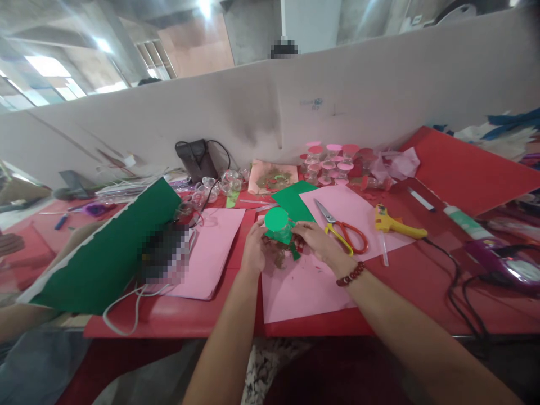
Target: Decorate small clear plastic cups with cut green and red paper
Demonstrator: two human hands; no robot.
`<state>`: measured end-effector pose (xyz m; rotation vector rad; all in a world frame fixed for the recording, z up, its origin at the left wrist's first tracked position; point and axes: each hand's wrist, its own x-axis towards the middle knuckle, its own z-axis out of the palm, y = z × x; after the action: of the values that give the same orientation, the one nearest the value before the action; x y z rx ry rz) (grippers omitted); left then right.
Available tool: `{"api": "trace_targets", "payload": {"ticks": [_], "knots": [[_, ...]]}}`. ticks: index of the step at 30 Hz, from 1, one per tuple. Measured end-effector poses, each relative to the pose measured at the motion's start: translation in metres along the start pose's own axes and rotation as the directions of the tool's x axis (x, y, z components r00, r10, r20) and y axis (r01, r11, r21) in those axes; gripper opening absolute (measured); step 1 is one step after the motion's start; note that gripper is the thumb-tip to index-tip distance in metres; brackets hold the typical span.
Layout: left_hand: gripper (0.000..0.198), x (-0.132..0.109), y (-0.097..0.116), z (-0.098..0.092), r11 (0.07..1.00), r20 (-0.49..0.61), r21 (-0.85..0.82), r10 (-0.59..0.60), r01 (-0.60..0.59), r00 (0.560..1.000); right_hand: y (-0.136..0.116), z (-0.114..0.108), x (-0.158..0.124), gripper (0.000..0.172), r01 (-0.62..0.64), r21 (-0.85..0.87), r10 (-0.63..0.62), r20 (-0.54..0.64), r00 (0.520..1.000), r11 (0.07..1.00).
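Hands together over pink paper (304,287): left hand (253,250) and right hand (318,242) both closed on green-lidded jar (277,225).

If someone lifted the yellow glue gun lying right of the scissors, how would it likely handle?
The yellow glue gun looks like rigid plastic, so it would probably stay stiff and lift easily. Its black cord trails across the red table, so it would likely drag or tug. Lying flat on the pink paper sheet, it seems unlikely to roll.
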<state>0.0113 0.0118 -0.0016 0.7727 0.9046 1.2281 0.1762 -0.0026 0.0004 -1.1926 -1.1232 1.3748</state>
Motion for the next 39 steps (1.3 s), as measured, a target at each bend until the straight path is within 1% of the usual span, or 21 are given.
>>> {"api": "trace_targets", "payload": {"ticks": [2, 3, 4, 6, 8, 10, 11, 15, 17, 19, 22, 25, 29, 34, 39], "knots": [[0.042, -0.003, 0.005, 0.005, 0.999, -0.009, -0.038, -0.039, 0.039, 0.999, -0.001, 0.001, 0.0, 0.022, -0.012, 0.022, 0.013, -0.036, 0.999, 1.0], [0.043, -0.004, 0.007, 0.008, 0.997, -0.004, -0.062, -0.043, 0.043, 0.999, -0.002, 0.001, 0.001, 0.021, -0.012, 0.038, 0.014, -0.057, 0.998, 0.999], [0.045, -0.006, 0.009, 0.009, 0.996, 0.01, -0.089, -0.022, 0.022, 1.0, -0.002, 0.001, 0.002, 0.021, -0.006, 0.052, 0.011, -0.08, 0.997, 0.999], [0.056, -0.008, 0.01, 0.01, 0.993, 0.061, -0.114, 0.03, -0.023, 0.998, -0.002, 0.002, 0.003, 0.022, 0.006, 0.069, 0.002, -0.113, 0.994, 0.998], [0.071, -0.009, 0.007, 0.008, 0.993, 0.104, -0.105, 0.062, -0.051, 0.993, -0.002, 0.003, 0.003, 0.023, 0.006, 0.086, 0.004, -0.125, 0.992, 0.996], [0.085, -0.008, 0.004, 0.005, 0.994, 0.125, -0.077, 0.081, -0.072, 0.989, -0.001, 0.005, 0.002, 0.022, -0.006, 0.103, 0.018, -0.11, 0.994, 0.995], [0.088, -0.008, 0.002, 0.003, 0.995, 0.133, -0.062, 0.091, -0.083, 0.987, -0.001, 0.006, 0.001, 0.022, -0.013, 0.115, 0.024, -0.095, 0.995, 0.993], [0.085, -0.005, 0.0, 0.0, 0.991, 0.139, -0.033, 0.132, -0.128, 0.982, -0.001, 0.01, -0.002, 0.025, -0.026, 0.167, 0.032, -0.036, 0.999, 0.986], [0.085, -0.004, 0.001, 0.001, 0.989, 0.118, -0.036, 0.147, -0.143, 0.982, 0.0, 0.011, -0.002, 0.027, -0.042, 0.182, 0.044, -0.006, 0.999, 0.982], [0.087, -0.004, 0.002, 0.001, 0.988, 0.068, -0.03, 0.151, -0.15, 0.986, 0.001, 0.013, -0.001, 0.028, -0.066, 0.195, 0.066, 0.008, 0.998, 0.979], [0.094, -0.004, 0.001, 0.002, 0.989, 0.009, -0.024, 0.145, -0.145, 0.989, 0.002, 0.014, 0.001, 0.029, -0.086, 0.242, 0.098, -0.037, 0.995, 0.966], [0.103, -0.003, -0.006, 0.004, 0.991, 0.03, -0.04, 0.131, -0.129, 0.991, 0.003, 0.015, 0.002, 0.027, -0.096, 0.32, 0.131, -0.093, 0.987, 0.943], [0.118, -0.003, -0.015, 0.006, 0.995, 0.0, -0.027, 0.098, -0.098, 0.995, 0.002, 0.016, 0.002, 0.026, -0.118, 0.362, 0.165, -0.102, 0.981, 0.925], [0.116, -0.005, -0.014, 0.01, 0.997, -0.043, -0.027, 0.077, -0.078, 0.996, 0.003, 0.017, 0.002, 0.031, -0.111, 0.4, 0.158, -0.085, 0.984, 0.91], [0.116, -0.009, -0.015, 0.015, 0.997, -0.019, -0.029, 0.065, -0.065, 0.998, 0.007, 0.017, 0.003, 0.033, -0.091, 0.409, 0.144, -0.101, 0.984, 0.908]]}}
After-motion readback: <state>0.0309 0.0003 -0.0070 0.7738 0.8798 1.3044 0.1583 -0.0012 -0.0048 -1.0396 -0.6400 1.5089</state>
